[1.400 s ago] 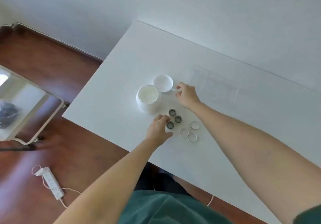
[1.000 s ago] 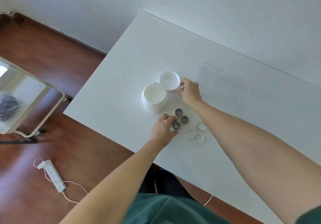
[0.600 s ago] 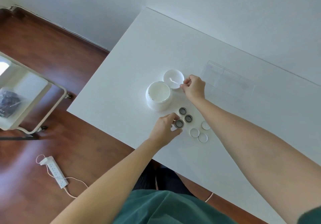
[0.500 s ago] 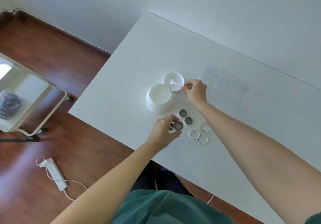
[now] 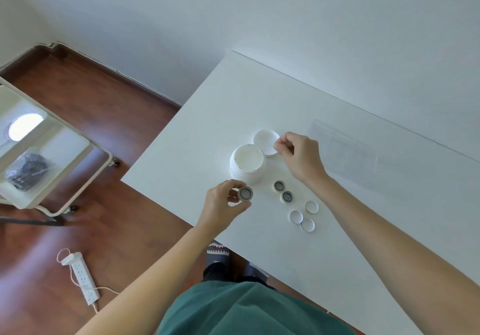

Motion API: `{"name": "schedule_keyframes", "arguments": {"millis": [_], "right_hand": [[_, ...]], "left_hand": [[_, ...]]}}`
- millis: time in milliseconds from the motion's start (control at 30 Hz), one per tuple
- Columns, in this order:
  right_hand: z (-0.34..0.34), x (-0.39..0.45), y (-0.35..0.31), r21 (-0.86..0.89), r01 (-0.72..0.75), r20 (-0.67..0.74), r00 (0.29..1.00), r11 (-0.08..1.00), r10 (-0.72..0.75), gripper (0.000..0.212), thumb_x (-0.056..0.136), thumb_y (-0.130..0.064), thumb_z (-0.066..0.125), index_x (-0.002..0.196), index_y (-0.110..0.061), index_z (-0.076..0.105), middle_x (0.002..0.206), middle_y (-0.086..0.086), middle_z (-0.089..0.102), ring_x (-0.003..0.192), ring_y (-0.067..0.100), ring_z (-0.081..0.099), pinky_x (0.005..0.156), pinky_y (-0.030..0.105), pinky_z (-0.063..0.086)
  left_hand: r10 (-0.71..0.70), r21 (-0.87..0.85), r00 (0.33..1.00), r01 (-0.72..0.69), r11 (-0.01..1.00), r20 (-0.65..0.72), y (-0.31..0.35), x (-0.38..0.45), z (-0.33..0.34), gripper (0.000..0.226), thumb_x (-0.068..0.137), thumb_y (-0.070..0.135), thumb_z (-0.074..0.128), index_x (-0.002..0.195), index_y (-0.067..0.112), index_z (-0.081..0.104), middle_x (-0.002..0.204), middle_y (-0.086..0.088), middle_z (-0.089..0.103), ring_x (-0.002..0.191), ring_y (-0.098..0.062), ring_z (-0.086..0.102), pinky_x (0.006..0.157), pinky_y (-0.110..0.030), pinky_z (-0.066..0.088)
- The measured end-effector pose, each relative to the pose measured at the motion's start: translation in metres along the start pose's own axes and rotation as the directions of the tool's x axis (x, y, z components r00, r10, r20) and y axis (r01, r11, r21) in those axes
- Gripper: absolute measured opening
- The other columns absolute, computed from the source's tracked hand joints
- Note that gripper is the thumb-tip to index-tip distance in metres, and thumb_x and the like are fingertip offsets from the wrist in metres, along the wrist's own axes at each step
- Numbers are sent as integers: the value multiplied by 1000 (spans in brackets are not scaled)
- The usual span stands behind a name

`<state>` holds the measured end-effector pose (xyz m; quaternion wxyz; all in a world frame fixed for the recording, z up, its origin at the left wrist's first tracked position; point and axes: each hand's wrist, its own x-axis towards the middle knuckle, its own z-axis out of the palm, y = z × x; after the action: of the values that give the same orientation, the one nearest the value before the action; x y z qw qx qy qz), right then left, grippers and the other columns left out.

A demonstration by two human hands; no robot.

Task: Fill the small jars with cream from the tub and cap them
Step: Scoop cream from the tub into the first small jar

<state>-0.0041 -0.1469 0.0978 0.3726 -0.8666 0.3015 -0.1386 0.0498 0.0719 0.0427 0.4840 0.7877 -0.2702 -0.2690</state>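
Note:
An open white tub (image 5: 246, 163) of cream stands on the white table (image 5: 197, 132), with its lid (image 5: 263, 139) lying upturned just behind it. My left hand (image 5: 222, 203) holds one small open jar (image 5: 246, 193) tilted, just in front of the tub. My right hand (image 5: 298, 155) is pinched over the lid's right edge on a small white spatula, which is mostly hidden by the fingers. Two more open small jars (image 5: 279, 185) (image 5: 287, 196) stand on the table between my hands. Three white caps (image 5: 296, 216) lie in a cluster to their right.
A clear plastic box (image 5: 342, 145) lies on the table behind my right hand. The table's left edge runs close to the tub. On the wooden floor to the left are a white cart (image 5: 52, 152) and a power strip (image 5: 81, 277).
My left hand has lifted one jar away from the other two and brought it left, toward the tub. My right hand has closed on the spatula in the lid and raised it.

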Motion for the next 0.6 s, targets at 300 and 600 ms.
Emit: {"name": "schedule_keyframes", "arguments": {"millis": [300,600], "right_hand": [[26,10,-22,-250,158,196,975,955,-109,13,87,-16,65,79,-5,66,63,-2,56,64,20,52,60,26,39],[40,16,-28,-433,239,290,950,869,-116,21,93,-16,57,79,-2,64,77,11,66,77,27,57,65,37,51]], "left_hand": [[-73,-16,997,74,997,21,-5,9,-9,33,75,3,83,102,18,69,87,14,67,71,6,61,71,-7,48],[-96,-2,994,96,995,46,-8,12,-10,34,75,4,83,103,17,69,84,13,66,69,5,60,72,-10,50]]}}
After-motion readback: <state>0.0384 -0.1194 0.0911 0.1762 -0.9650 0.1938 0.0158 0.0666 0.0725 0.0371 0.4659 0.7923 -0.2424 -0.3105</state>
